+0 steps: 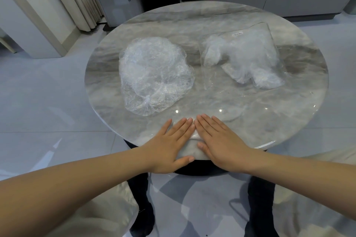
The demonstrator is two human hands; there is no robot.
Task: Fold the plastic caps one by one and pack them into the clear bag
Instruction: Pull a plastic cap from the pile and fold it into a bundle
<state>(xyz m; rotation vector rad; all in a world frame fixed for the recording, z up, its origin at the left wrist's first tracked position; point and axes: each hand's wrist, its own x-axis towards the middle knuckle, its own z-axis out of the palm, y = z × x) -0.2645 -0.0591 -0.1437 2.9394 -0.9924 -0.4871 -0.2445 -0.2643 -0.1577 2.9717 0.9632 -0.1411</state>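
Both hands, left hand (171, 140) and right hand (217, 140), lie flat and released at the table's (250, 131) near edge, fingertips touching; the plastic caps (154, 75) pile lies beyond, nearer the left hand, the clear bag (250, 57) toward the right edge.

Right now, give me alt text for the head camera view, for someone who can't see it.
Both hands, left hand and right hand, press flat on the near edge of a round marble table. Beyond them lie a pile of plastic caps on the left and a partly filled clear bag on the right.
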